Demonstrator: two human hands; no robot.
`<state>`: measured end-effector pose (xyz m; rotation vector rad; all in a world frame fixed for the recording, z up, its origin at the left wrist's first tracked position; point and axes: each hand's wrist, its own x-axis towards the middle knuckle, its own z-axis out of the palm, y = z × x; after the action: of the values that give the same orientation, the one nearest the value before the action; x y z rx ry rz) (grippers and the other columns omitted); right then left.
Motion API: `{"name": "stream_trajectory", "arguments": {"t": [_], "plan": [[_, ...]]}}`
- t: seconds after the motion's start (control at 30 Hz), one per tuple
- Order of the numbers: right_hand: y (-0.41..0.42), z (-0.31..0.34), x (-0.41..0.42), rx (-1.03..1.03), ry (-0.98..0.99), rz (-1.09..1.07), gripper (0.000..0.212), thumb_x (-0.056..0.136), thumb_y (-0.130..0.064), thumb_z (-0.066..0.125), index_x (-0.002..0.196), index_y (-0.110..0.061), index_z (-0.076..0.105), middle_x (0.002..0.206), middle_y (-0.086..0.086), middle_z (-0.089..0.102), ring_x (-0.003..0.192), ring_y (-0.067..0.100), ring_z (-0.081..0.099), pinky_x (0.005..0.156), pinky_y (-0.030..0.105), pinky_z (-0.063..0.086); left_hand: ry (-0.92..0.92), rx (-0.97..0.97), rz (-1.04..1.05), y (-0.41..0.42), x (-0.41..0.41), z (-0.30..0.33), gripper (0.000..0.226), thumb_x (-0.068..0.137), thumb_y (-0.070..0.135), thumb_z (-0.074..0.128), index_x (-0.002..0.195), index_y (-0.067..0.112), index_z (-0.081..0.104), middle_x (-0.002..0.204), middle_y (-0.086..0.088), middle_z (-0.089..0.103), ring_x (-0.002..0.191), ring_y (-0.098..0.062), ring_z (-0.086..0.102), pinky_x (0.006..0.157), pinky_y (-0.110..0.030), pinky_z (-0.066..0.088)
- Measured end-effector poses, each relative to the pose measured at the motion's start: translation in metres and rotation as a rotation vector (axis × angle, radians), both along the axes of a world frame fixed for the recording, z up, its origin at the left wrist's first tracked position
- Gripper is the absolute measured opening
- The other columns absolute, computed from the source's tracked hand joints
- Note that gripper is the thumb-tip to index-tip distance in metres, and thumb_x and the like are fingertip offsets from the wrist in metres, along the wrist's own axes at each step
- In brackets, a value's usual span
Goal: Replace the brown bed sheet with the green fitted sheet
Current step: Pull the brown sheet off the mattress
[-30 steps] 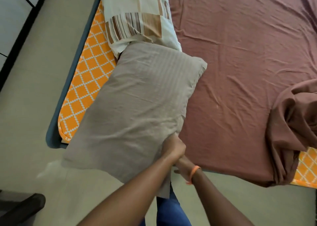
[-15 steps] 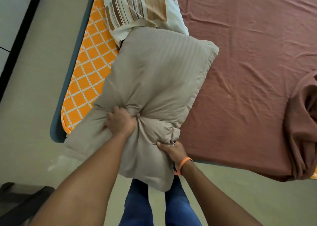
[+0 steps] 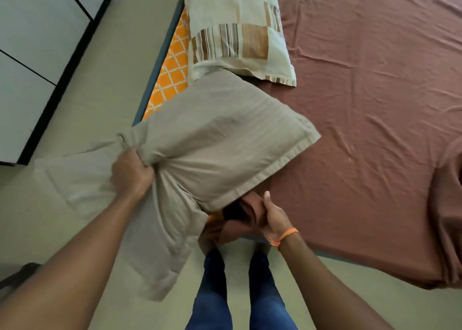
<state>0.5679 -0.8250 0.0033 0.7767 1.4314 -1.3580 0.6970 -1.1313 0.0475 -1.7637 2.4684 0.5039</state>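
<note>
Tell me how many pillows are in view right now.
2. The grey pillow is gripped by the left hand at the bed's near corner. The patterned cream pillow lies beyond it on the brown sheet. More may lie out of frame.

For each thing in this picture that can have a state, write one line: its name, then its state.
Grey pillow: lifted at its near end, bunched where gripped.
Left hand: grips the grey pillow.
Right hand: grips a bunched edge of the brown sheet.
Brown sheet: still on the bed, wrinkled, near edge pulled loose, far-right part heaped.
Patterned pillow: lying flat on the bed.
Orange mattress: partly uncovered along the left side.
</note>
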Motion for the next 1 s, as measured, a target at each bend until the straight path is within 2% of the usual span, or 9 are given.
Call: {"name": "stream_trajectory", "arguments": {"t": [0.17, 0.27, 0.37, 0.47, 0.53, 0.6, 0.73, 0.9, 1.0], "plan": [[-0.002, -0.006, 0.025, 0.043, -0.017, -0.032, 0.046, 0.096, -0.034, 0.061, 0.117, 0.007, 0.061, 0.113, 0.03, 0.067, 0.107, 0.041, 0.066, 0.093, 0.061, 0.051, -0.187, 0.092, -0.158, 0.057, 0.007, -0.042, 0.048, 0.074, 0.024, 0.077, 0.104, -0.003, 0.05, 0.102, -0.03, 0.057, 0.093, -0.048, 0.058, 0.074, -0.05, 0.05], [0.001, -0.012, 0.023, 0.041, -0.003, -0.038, 0.047, 0.089, -0.018, 0.072, 0.121, 0.012, 0.057, 0.111, 0.032, 0.067, 0.105, 0.043, 0.066, 0.094, 0.061, 0.05, -0.277, -0.015, -0.184, 0.078, 0.002, -0.056, 0.072, 0.073, 0.035, 0.08, 0.122, -0.001, 0.043, 0.115, -0.026, 0.049, 0.102, -0.044, 0.053, 0.08, -0.053, 0.049], [-0.007, 0.012, 0.002, 0.092, 0.019, -0.008, 0.024, 0.088, -0.004, 0.07, 0.109, 0.006, 0.062, 0.1, 0.028, 0.07, 0.09, 0.039, 0.069, 0.084, 0.058, 0.056, -0.16, -0.026, -0.302, 0.106, -0.011, -0.05, 0.098, 0.081, 0.061, 0.062, 0.151, 0.004, 0.023, 0.149, -0.031, 0.026, 0.136, -0.052, 0.028, 0.1, -0.073, 0.029], [-0.004, 0.033, -0.033, 0.164, 0.045, 0.077, 0.02, 0.086, 0.0, 0.071, 0.104, 0.006, 0.065, 0.09, 0.027, 0.071, 0.073, 0.034, 0.069, 0.07, 0.053, 0.06, -0.121, 0.107, -0.593, 0.144, -0.024, -0.039, 0.12, 0.072, 0.088, 0.047, 0.158, 0.025, -0.008, 0.162, -0.02, -0.009, 0.149, -0.044, -0.004, 0.106, -0.075, 0.014], [0.005, 0.06, -0.07, 0.22, 0.027, 0.239, 0.022, 0.085, -0.006, 0.073, 0.104, 0.004, 0.067, 0.086, 0.025, 0.071, 0.067, 0.033, 0.069, 0.07, 0.053, 0.059, -0.19, 0.145, -0.689, 0.159, -0.029, -0.04, 0.123, 0.072, 0.077, 0.061, 0.152, 0.037, -0.023, 0.162, -0.014, -0.019, 0.149, -0.042, -0.012, 0.105, -0.078, 0.016], [0.02, 0.092, -0.118, 0.241, 0.053, 0.392, 0.015, 0.088, -0.01, 0.072, 0.097, 0.001, 0.067, 0.074, 0.019, 0.071, 0.054, 0.028, 0.068, 0.054, 0.045, 0.06, -0.205, 0.145, -0.619, 0.16, -0.04, -0.043, 0.124, 0.078, 0.053, 0.072, 0.148, 0.042, -0.029, 0.163, -0.016, -0.012, 0.15, -0.042, -0.004, 0.101, -0.078, 0.026], [0.051, 0.151, -0.205, 0.352, 0.395, 0.422, 0.016, 0.087, -0.004, 0.071, 0.081, -0.006, 0.057, 0.076, 0.015, 0.063, 0.037, 0.012, 0.061, 0.032, 0.024, 0.046, -0.224, 0.098, -0.558, 0.16, -0.077, -0.04, 0.107, 0.087, 0.029, 0.065, 0.152, 0.039, -0.02, 0.16, -0.022, 0.007, 0.146, -0.046, 0.016, 0.093, -0.076, 0.037], [0.077, 0.097, -0.179, 0.348, 0.627, 0.38, 0.024, 0.08, -0.02, 0.081, 0.085, -0.01, 0.06, 0.067, 0.003, 0.064, 0.062, 0.019, 0.061, 0.046, 0.021, 0.049, -0.33, 0.101, -0.523, 0.161, -0.105, -0.044, 0.088, 0.093, 0.022, 0.051, 0.155, 0.033, -0.01, 0.156, -0.025, 0.013, 0.141, -0.051, 0.022, 0.087, -0.076, 0.042], [0.098, 0.04, -0.124, 0.502, 0.681, 0.668, 0.062, 0.065, -0.05, 0.086, 0.11, -0.02, 0.057, 0.111, 0.004, 0.06, 0.102, 0.024, 0.059, 0.088, 0.038, 0.052, -0.347, 0.032, -0.592, 0.181, -0.101, -0.046, 0.083, 0.093, 0.024, 0.051, 0.158, 0.026, 0.0, 0.157, -0.028, 0.014, 0.139, -0.053, 0.025, 0.092, -0.075, 0.038]]}}
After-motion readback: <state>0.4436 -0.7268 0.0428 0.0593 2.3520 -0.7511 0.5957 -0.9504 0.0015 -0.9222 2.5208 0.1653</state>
